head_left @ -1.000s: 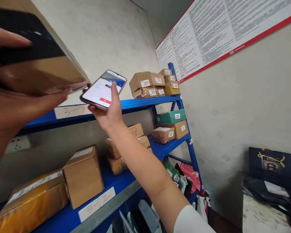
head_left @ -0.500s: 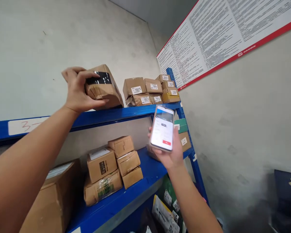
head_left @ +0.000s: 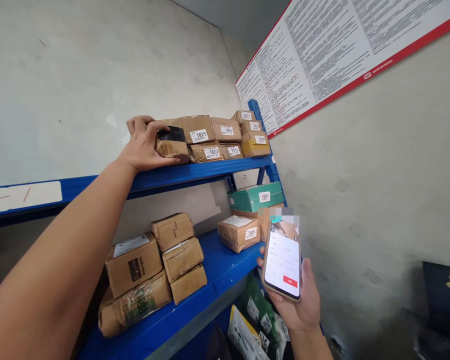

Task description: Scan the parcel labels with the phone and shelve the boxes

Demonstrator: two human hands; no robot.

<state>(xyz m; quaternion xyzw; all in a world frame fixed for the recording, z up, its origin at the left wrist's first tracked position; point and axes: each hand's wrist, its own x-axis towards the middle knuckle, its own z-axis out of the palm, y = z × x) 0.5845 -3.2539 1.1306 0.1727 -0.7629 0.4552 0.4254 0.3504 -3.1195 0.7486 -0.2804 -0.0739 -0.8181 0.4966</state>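
Note:
My left hand grips a brown cardboard box with black tape across its end, thumb underneath and fingers over the top. That box rests on the top blue shelf, right beside the stacked boxes labelled 1025 and 1023. Lower down at the right, my right hand is wrapped round a smartphone, its lit screen facing me with a red button near the bottom. Behind the phone's upper edge is a brown box, partly hidden.
The blue rack carries more boxes: several brown ones on the middle shelf, a box labelled 7005 and a green box. Bagged parcels lie below. A red-edged notice board hangs on the right wall.
My left hand has moved the black-taped box right and set it against the neighbouring boxes. My right hand has lowered the phone to the right, uncovering the green and 7005 boxes.

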